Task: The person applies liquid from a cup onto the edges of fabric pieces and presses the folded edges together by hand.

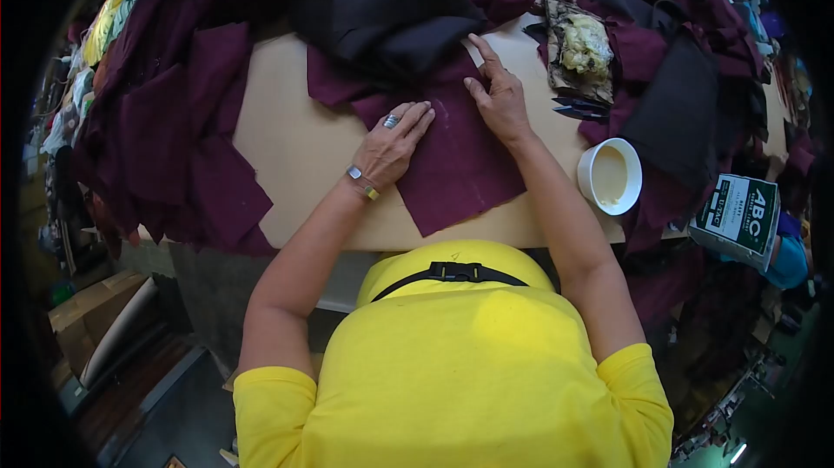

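A maroon piece of cloth point(465, 168) lies flat on the table in front of me, with faint pale marks on its surface. My left hand point(391, 145), wearing a ring, a watch and a bracelet, rests on its left edge with the fingers stretched out and close together. On the cloth's right edge lies my right hand point(501, 102), its index finger extended and the thumb apart. Neither hand grips anything that I can see. Black cloth point(382, 12) is heaped over the far end of the maroon piece, close to my right fingertips.
Maroon cloth pieces point(165, 121) pile up on the left. At the right stand a white bowl point(586, 174) of pale liquid and a green ABC box point(738, 218). A crumpled plastic bundle point(586, 44) sits on a patterned pad, behind a dark blue tool point(580, 110).
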Demonstrator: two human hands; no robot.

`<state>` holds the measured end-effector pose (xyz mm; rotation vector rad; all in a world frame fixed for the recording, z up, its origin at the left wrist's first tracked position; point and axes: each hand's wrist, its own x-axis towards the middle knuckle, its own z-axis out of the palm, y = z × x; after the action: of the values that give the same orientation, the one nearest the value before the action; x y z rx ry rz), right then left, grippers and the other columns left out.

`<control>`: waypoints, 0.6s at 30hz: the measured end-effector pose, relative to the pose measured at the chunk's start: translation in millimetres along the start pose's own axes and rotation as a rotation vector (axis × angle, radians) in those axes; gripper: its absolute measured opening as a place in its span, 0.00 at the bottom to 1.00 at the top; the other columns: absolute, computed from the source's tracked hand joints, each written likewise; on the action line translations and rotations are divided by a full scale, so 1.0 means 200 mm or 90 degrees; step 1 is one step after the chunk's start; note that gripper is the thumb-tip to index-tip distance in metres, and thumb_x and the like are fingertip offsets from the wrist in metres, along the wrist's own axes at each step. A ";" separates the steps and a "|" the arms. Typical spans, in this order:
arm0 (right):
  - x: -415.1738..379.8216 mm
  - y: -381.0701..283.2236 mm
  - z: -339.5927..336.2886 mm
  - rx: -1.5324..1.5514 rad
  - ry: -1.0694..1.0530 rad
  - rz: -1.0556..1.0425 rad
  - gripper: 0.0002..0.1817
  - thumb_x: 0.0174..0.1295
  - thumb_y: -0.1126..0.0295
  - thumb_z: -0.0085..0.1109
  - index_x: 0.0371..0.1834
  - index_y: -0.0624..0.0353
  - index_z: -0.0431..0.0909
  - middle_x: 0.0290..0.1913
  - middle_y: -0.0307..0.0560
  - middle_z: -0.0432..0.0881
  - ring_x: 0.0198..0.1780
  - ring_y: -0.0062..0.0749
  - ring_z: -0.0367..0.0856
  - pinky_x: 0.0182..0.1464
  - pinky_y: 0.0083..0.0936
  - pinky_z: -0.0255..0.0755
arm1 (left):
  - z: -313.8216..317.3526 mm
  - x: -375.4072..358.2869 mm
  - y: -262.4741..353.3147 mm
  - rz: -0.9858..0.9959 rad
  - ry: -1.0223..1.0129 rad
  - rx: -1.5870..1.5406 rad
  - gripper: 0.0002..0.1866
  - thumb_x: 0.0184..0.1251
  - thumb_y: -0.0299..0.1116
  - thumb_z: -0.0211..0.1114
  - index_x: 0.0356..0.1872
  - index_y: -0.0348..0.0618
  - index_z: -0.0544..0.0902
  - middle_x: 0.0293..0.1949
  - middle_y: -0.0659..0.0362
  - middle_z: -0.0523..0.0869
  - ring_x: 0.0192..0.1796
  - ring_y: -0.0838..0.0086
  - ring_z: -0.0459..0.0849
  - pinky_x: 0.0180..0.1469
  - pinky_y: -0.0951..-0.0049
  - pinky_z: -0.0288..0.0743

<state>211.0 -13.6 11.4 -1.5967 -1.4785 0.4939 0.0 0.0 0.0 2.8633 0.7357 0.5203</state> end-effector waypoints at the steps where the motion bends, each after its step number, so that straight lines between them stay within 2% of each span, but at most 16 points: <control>1: 0.00 0.01 0.01 -0.010 0.019 -0.032 0.38 0.53 0.79 0.59 0.68 0.41 0.59 0.20 0.43 0.73 0.23 0.32 0.71 0.34 0.29 0.67 | 0.00 0.00 0.00 0.008 0.002 0.004 0.28 0.51 0.21 0.54 0.58 0.48 0.73 0.59 0.53 0.71 0.58 0.61 0.72 0.59 0.67 0.69; 2: 0.00 0.02 0.02 -0.020 0.037 -0.063 0.38 0.53 0.79 0.59 0.68 0.41 0.59 0.19 0.42 0.72 0.22 0.32 0.70 0.32 0.29 0.67 | -0.01 -0.01 0.00 0.014 0.005 0.007 0.27 0.51 0.20 0.53 0.57 0.46 0.73 0.58 0.54 0.72 0.58 0.61 0.72 0.60 0.67 0.69; 5: -0.03 0.03 0.07 -0.034 0.029 -0.040 0.36 0.50 0.78 0.60 0.65 0.44 0.61 0.34 0.50 0.77 0.36 0.44 0.75 0.44 0.37 0.68 | -0.10 -0.02 -0.02 0.094 -0.028 0.027 0.26 0.52 0.19 0.52 0.57 0.42 0.73 0.58 0.55 0.72 0.58 0.62 0.72 0.59 0.67 0.68; 8: -0.05 0.06 0.05 -0.186 0.078 -0.087 0.38 0.48 0.70 0.65 0.66 0.44 0.61 0.51 0.46 0.74 0.50 0.43 0.71 0.51 0.44 0.63 | -0.08 -0.03 0.00 0.045 -0.019 0.005 0.26 0.52 0.19 0.53 0.57 0.40 0.72 0.58 0.54 0.72 0.58 0.61 0.72 0.59 0.66 0.68; 11: -0.10 -0.08 0.00 -0.287 0.022 -0.202 0.43 0.43 0.59 0.69 0.66 0.44 0.59 0.63 0.41 0.64 0.61 0.41 0.61 0.56 0.52 0.56 | -0.05 -0.01 0.01 0.007 0.008 -0.026 0.27 0.52 0.19 0.53 0.57 0.40 0.72 0.59 0.54 0.72 0.58 0.60 0.72 0.59 0.66 0.68; 12: -0.10 -0.07 0.02 -0.321 -0.040 -0.193 0.50 0.38 0.51 0.71 0.69 0.41 0.55 0.67 0.41 0.58 0.68 0.43 0.53 0.60 0.61 0.49 | -0.04 -0.01 0.00 0.009 0.010 -0.023 0.26 0.52 0.20 0.53 0.57 0.40 0.72 0.59 0.54 0.72 0.58 0.62 0.72 0.59 0.66 0.68; 15: -0.10 -0.06 0.05 -0.342 -0.091 -0.115 0.53 0.39 0.50 0.71 0.70 0.38 0.50 0.71 0.42 0.50 0.71 0.48 0.46 0.63 0.66 0.42 | -0.03 0.00 0.00 0.014 0.010 -0.013 0.25 0.52 0.21 0.52 0.56 0.41 0.73 0.59 0.55 0.71 0.59 0.63 0.72 0.60 0.68 0.68; 16: -0.10 -0.05 0.04 -0.337 -0.136 -0.100 0.55 0.39 0.47 0.70 0.71 0.35 0.46 0.73 0.43 0.44 0.73 0.51 0.39 0.64 0.69 0.36 | -0.03 0.00 0.00 0.011 0.010 -0.012 0.25 0.52 0.22 0.52 0.57 0.42 0.73 0.59 0.54 0.71 0.59 0.63 0.72 0.59 0.67 0.68; 18: -0.15 -0.06 -0.01 -0.360 -0.189 -0.093 0.55 0.40 0.46 0.69 0.71 0.36 0.46 0.73 0.43 0.44 0.73 0.51 0.38 0.63 0.69 0.37 | -0.04 0.00 0.00 0.019 0.005 -0.009 0.26 0.51 0.21 0.53 0.56 0.45 0.74 0.60 0.54 0.71 0.58 0.61 0.72 0.59 0.66 0.69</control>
<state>198.9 -44.1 15.1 -1.8781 -2.0772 0.2429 -2.0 -0.1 7.0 2.8655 0.6891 0.5378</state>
